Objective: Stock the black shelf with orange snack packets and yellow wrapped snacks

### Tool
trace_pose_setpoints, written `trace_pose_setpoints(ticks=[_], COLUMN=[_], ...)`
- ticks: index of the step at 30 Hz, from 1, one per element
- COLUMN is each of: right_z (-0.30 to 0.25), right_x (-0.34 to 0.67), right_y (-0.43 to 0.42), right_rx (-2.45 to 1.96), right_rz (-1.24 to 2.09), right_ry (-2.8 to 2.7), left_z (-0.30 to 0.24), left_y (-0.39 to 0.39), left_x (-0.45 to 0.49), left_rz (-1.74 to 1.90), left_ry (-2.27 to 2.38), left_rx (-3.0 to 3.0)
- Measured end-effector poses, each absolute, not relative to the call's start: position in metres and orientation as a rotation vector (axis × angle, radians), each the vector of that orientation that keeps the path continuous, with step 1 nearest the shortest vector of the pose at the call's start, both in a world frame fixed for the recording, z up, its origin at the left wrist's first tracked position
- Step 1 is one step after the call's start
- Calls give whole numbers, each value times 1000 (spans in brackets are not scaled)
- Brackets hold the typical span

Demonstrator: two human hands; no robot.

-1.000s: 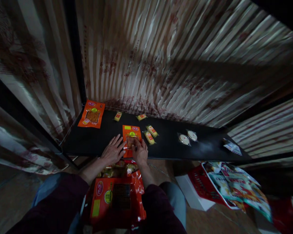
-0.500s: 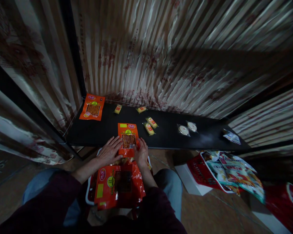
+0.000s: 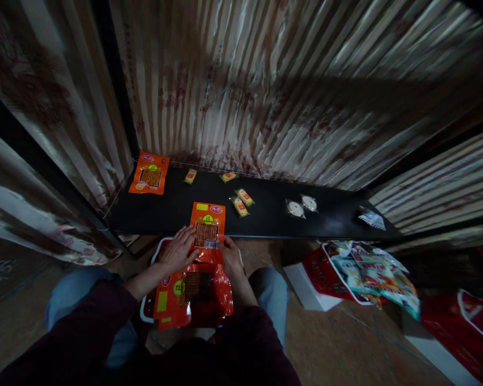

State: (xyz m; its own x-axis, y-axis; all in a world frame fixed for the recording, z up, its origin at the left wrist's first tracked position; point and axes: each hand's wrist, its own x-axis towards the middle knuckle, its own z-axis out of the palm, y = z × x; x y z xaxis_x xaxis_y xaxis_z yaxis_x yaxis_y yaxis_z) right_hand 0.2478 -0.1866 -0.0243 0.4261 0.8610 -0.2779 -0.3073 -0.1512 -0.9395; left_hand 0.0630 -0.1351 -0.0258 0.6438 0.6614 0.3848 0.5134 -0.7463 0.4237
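An orange snack packet (image 3: 208, 219) with a clear window showing brown strips overlaps the front edge of the black shelf (image 3: 265, 222). Along its left edge lies my left hand (image 3: 180, 249), fingers stretched out and touching it. My right hand (image 3: 231, 258) grips the lower right edge, thumb on the front. Below both hands, a larger orange-red packet (image 3: 171, 303) lies on a white-rimmed red basket (image 3: 148, 305) between my knees. A similar orange packet (image 3: 149, 174) leans upright at the shelf's back left corner.
Several small yellow-wrapped snacks (image 3: 240, 206) lie mid-shelf. Two round white wrapped items (image 3: 295, 209) and a blue-white packet (image 3: 371, 218) are farther right. On the floor at right, a red basket (image 3: 317, 273) holds bags. Black posts (image 3: 116, 80) and striped curtains (image 3: 241, 80) surround the shelf.
The view has shifted slightly. The held packet has come a little toward me relative to the shelf edge, with both hands still at its sides.
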Motion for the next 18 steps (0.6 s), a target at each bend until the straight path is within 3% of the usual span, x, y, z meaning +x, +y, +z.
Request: trace_pose_setpoints(ticks=[5, 18], right_z=[-14, -14], right_x=[244, 239], right_y=[-191, -200], right_rx=[-1184, -1186], right_rz=[1341, 1348], right_ry=[-381, -419], left_z=[-26, -39], left_y=[-144, -175], left_x=[71, 80], left_rz=[826, 928], left_ry=[991, 1167], left_rx=[2590, 2384])
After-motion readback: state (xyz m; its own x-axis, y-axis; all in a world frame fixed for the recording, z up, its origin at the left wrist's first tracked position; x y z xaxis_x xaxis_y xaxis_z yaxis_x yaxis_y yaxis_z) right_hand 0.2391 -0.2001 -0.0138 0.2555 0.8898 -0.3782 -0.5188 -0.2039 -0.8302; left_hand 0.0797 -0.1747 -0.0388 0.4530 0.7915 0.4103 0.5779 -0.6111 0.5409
